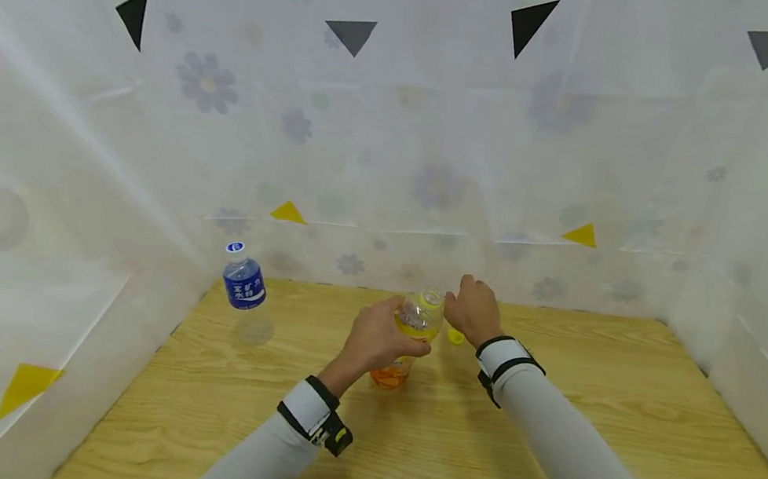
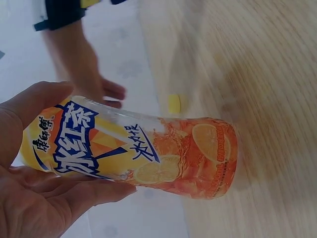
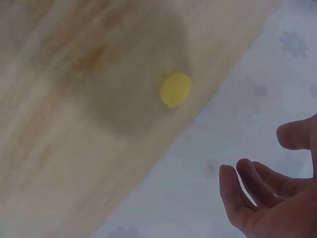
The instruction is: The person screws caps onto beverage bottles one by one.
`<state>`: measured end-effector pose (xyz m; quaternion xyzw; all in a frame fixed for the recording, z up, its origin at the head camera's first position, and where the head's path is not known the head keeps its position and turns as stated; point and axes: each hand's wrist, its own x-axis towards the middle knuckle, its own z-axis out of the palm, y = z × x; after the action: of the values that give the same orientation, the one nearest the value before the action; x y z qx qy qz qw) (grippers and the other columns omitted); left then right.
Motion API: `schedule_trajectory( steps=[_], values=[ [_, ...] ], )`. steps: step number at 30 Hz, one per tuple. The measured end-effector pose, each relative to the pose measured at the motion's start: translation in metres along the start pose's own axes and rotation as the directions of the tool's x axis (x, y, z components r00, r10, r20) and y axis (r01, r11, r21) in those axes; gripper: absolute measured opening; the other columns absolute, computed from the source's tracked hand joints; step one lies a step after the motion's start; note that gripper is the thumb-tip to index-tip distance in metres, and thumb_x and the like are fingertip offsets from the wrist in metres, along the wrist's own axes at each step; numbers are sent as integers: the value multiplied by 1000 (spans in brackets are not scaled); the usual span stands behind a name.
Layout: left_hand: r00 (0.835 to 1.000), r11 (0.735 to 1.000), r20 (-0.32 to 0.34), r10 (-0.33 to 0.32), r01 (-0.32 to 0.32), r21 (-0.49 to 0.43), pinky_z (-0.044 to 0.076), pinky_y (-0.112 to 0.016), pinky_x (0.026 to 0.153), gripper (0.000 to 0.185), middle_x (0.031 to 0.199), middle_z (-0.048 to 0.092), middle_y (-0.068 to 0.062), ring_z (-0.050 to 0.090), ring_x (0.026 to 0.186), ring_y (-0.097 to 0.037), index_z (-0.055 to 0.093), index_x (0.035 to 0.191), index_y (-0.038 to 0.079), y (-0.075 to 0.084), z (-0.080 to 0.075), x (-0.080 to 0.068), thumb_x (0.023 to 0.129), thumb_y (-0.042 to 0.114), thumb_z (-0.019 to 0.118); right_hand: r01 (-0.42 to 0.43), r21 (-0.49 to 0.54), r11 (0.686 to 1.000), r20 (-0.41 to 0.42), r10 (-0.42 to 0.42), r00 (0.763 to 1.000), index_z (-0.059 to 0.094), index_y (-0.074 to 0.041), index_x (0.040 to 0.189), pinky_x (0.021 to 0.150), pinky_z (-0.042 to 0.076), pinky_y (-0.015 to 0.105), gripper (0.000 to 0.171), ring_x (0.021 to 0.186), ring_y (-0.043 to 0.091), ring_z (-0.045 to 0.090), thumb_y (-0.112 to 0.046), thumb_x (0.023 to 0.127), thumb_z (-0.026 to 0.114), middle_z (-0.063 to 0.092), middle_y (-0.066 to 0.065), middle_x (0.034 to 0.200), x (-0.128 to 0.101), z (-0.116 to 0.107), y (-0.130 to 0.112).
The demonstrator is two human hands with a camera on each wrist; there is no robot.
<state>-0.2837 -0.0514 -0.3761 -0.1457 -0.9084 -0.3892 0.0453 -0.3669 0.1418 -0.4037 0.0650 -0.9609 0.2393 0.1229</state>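
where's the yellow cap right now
The yellow cap lies on the wooden table, just right of the orange bottle and below the right hand, which is not touching it.

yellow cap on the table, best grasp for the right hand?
Pinch the yellow cap by its side wall, thumb and forefinger on opposite sides, coming straight down from above. It is a low round disc lying loose on the wooden table, apart from the orange bottle, so probably only the rim offers purchase. The right hand hangs empty nearby.
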Motion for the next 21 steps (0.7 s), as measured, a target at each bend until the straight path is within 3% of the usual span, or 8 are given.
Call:
schedule_trajectory(
  steps=[4, 8, 14, 21],
  values=[
    [1000, 1000, 2, -3, 3, 9, 58, -37, 75, 71, 111, 72, -9, 69, 94, -24, 61, 133, 7, 0, -1, 0, 75, 36, 88, -69, -45, 997, 50, 71, 996, 52, 17, 130, 91, 49, 63, 48, 107, 55, 59, -21, 99, 53, 59, 39, 118, -5, 30, 11],
    [1000, 1000, 8, -12, 12, 0, 58, -38, 76, 72, 112, 72, -9, 69, 95, -25, 60, 135, 6, -1, 0, 1, 75, 35, 88, -109, -68, 992, 75, 114, 991, 55, 15, 127, 96, 45, 65, 47, 109, 56, 56, -19, 96, 57, 60, 39, 119, -14, 47, 19],
    [1000, 1000, 10, -26, 26, -11, 58, -40, 77, 71, 113, 72, -9, 69, 97, -25, 60, 134, 7, 0, -1, 2, 74, 33, 89, -90, -115, 989, 56, 97, 994, 62, 14, 117, 89, 49, 64, 37, 101, 56, 59, -12, 90, 58, 63, 38, 109, -22, 56, 24],
    [1000, 1000, 19, -21, 21, -22, 57, -39, 77, 69, 112, 72, -9, 69, 95, -25, 62, 132, 8, 1, 0, 1, 74, 32, 89, -83, -154, 985, 49, 92, 995, 63, 12, 110, 82, 53, 61, 28, 95, 52, 61, -8, 91, 58, 64, 35, 102, -24, 58, 27]
  ],
)
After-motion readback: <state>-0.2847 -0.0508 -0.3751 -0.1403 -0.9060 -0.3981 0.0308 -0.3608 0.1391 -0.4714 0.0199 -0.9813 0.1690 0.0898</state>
